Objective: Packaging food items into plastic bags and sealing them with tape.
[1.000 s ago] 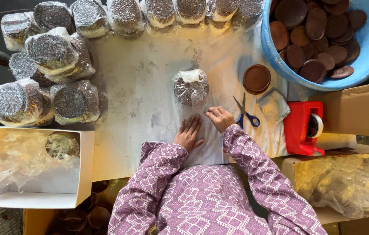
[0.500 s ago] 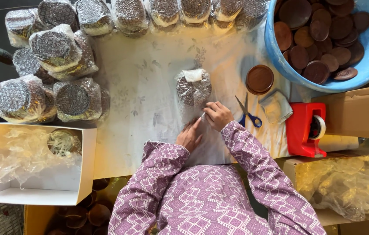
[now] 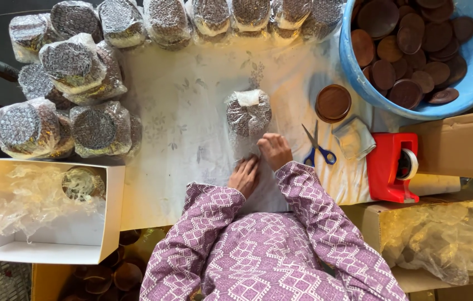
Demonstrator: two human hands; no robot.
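Observation:
A stack of brown round discs wrapped in clear film stands on the white patterned cloth in front of me. Its loose film tail trails toward me. My right hand is curled on that tail just below the bundle. My left hand lies beside it, fingers together, pinching the film's near end. Purple patterned sleeves cover both arms.
Several wrapped bundles crowd the back and left. A blue basin of brown discs sits at the back right, with a small disc stack, blue-handled scissors and a red tape dispenser nearby. A white box with film stands left, cardboard boxes right.
My left hand's fingers have closed and drawn next to the right hand on the film. The right hand has shifted slightly left toward the bundle's base.

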